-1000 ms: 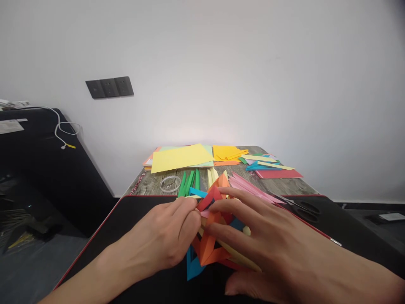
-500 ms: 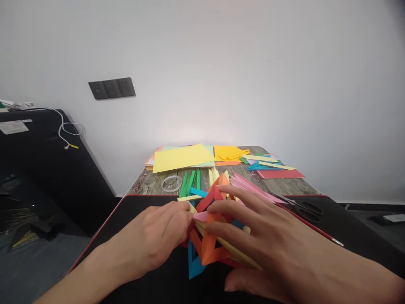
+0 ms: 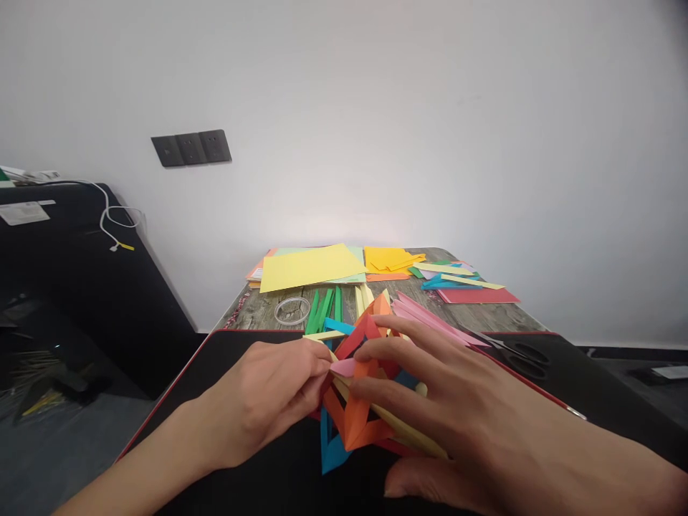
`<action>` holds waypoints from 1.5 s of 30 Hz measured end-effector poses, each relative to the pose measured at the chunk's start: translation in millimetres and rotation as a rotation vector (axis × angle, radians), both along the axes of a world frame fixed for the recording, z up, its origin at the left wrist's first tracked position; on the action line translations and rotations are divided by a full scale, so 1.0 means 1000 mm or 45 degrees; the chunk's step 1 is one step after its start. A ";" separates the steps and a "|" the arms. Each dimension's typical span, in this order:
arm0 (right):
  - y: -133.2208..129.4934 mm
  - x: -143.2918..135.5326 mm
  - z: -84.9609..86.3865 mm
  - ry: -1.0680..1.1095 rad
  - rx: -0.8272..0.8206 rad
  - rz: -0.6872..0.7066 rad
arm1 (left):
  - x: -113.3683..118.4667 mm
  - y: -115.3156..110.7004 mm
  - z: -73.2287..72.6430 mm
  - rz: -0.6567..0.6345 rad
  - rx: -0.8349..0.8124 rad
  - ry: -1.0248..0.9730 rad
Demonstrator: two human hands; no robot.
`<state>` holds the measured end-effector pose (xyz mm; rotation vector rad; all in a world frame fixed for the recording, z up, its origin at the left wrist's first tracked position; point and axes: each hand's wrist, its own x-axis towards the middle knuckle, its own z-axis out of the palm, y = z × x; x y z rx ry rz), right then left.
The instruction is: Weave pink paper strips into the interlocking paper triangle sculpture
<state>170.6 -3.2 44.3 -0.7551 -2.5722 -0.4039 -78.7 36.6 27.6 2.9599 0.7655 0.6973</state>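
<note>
A many-coloured folded paper model [image 3: 350,423] of orange, red, blue, pink and cream strips lies on the black mat in front of me. My left hand [image 3: 274,390] is closed at its left side, fingertips pinching the end of a pink paper strip [image 3: 344,368]. From the right, my right hand [image 3: 435,394] curves over the model, its fingers spread on the orange and red folds and its thumb lower down. The palm hides the model's right part. A cream strip [image 3: 411,433] runs slantwise beneath the right fingers.
Scissors [image 3: 519,351] and a red pencil-like stick [image 3: 556,403] lie right of the hands. Behind are a tape roll [image 3: 292,311], green strips [image 3: 324,312], pink strips [image 3: 424,319], a yellow sheet [image 3: 312,267] and mixed papers [image 3: 456,278]. A black cabinet [image 3: 69,287] stands left.
My left hand's wrist has turned slightly and its fingertips have shifted at the pink strip. The right hand and the paper model have barely moved.
</note>
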 end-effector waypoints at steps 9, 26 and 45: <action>0.000 0.001 -0.001 -0.005 -0.044 -0.005 | -0.003 -0.001 0.004 -0.045 0.200 -0.128; -0.001 -0.003 0.000 0.042 -0.042 0.023 | 0.013 -0.007 0.006 -0.040 0.503 -0.022; -0.004 -0.005 0.001 0.037 -0.077 -0.010 | 0.003 -0.012 0.005 -0.126 0.879 0.100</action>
